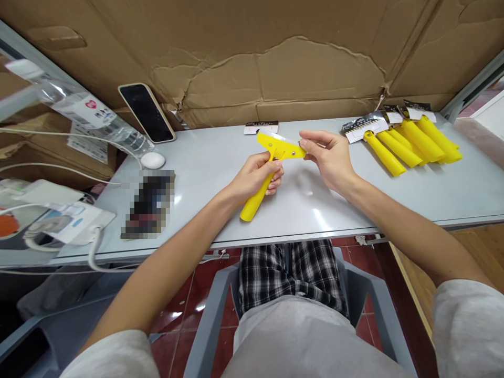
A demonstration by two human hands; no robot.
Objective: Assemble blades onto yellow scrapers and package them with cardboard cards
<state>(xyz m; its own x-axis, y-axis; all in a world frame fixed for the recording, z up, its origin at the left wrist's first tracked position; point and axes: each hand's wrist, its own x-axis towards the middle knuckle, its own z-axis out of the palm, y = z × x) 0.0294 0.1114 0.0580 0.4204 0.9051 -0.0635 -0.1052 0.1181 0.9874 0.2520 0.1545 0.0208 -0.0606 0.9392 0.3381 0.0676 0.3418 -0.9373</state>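
Observation:
A yellow scraper [258, 202] with a wide flat head and a tube-like handle is held above the table. My left hand [258, 176] is closed around its upper handle, just below the head. At the head's right corner, my right hand [328, 155] pinches the edge between thumb and fingers. Two small screws show on the head, and a pale strip runs along its top edge. Behind it, a black-and-white header card [261, 128] lies flat on the table.
Several yellow scrapers [409, 142] with header cards lie in a pile at the right. On the left are a leaning phone [147, 113], a water bottle [94, 110], a white mouse [153, 160], a blurred-out item [149, 205] and a power strip [74, 220] with cables. Cardboard [275, 68] stands behind.

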